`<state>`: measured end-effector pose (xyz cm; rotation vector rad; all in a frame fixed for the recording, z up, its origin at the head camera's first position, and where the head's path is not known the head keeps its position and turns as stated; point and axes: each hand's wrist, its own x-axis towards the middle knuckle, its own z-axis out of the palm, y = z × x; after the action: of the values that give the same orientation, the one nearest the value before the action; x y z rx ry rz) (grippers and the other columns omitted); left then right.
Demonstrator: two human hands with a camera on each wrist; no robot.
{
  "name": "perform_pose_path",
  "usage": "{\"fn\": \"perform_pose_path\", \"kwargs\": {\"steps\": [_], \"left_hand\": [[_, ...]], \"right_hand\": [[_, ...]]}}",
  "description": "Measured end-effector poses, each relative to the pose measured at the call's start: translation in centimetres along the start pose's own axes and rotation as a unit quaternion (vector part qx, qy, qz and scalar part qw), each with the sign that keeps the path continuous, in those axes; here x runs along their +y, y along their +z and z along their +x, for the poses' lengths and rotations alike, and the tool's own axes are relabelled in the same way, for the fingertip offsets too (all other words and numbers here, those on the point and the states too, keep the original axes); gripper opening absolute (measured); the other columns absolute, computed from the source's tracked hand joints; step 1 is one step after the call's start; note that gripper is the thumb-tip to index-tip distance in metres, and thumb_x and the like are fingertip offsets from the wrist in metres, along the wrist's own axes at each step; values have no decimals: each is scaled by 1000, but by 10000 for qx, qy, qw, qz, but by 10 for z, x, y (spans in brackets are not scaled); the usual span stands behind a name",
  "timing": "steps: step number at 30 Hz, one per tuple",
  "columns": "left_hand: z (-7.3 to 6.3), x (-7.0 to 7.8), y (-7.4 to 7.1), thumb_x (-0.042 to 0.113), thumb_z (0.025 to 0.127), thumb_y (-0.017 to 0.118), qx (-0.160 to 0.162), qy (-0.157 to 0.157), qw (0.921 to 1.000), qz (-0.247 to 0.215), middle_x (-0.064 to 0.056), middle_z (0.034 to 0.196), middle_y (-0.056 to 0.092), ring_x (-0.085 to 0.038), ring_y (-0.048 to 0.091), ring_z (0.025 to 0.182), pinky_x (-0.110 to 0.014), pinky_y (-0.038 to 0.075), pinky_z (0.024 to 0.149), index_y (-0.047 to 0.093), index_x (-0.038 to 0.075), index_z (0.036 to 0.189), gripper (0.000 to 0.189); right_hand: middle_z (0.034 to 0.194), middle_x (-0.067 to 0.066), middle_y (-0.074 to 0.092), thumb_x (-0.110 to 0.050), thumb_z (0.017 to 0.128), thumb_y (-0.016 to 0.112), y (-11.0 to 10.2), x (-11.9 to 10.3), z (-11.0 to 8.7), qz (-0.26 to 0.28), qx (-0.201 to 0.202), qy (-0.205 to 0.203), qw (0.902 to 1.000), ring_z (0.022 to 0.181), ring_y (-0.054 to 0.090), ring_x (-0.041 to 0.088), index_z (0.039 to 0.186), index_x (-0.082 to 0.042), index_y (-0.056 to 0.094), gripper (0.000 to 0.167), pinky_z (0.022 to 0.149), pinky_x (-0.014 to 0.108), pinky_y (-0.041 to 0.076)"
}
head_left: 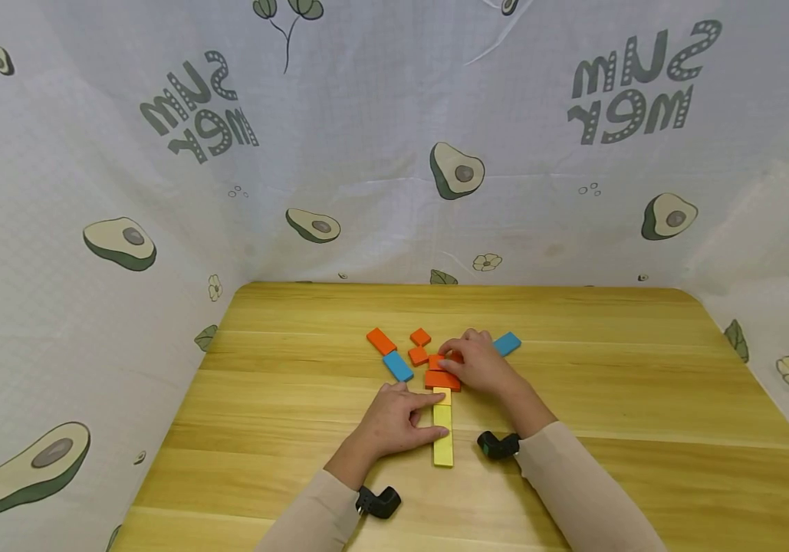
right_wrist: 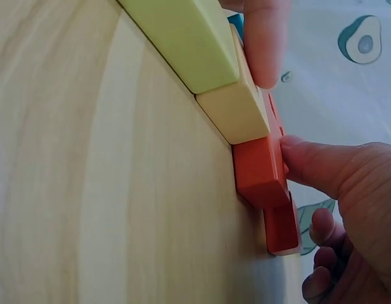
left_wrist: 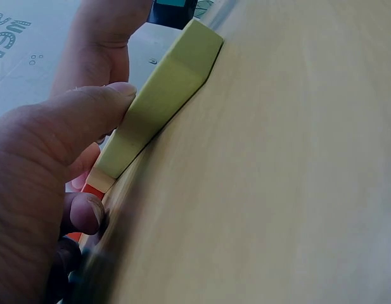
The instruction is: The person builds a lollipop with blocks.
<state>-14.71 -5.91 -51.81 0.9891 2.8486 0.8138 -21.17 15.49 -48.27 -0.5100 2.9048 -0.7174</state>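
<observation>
A long yellow block [head_left: 442, 448] lies on the table with a small pale-orange block [head_left: 442, 396] at its far end. My left hand [head_left: 390, 422] presses on this line: its thumb rests on the yellow block, its extended index finger on the pale-orange one. Beyond them lies a wide red-orange block [head_left: 441, 380], with a smaller orange block [head_left: 435, 361] behind it. My right hand [head_left: 480, 364] pinches an orange block at the far end between thumb and index finger; that hand partly hides it. In the right wrist view, the right thumb [right_wrist: 309, 158] overlaps the red-orange blocks.
Left of the line lie a blue block [head_left: 398, 366], an orange block [head_left: 381, 341] and two small orange squares, the farther square [head_left: 420, 336] touching the nearer at a corner. Another blue block [head_left: 507, 343] lies beyond my right hand. A printed cloth [head_left: 380, 153] surrounds the wooden table [head_left: 284, 429].
</observation>
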Motion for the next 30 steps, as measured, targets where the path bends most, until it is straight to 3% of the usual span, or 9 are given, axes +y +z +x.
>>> {"fn": "perform_pose_path", "kwargs": {"steps": [30], "left_hand": [[0, -1, 0, 58, 87, 74, 67, 66, 10000, 7, 19, 56, 42, 1, 36, 66, -23, 32, 78, 67, 32, 137, 56]], "right_hand": [[89, 5, 50, -31, 96, 71, 4, -4, 0, 169, -27, 84, 9998, 87, 40, 25, 108, -18, 74, 18, 72, 33, 32]]}}
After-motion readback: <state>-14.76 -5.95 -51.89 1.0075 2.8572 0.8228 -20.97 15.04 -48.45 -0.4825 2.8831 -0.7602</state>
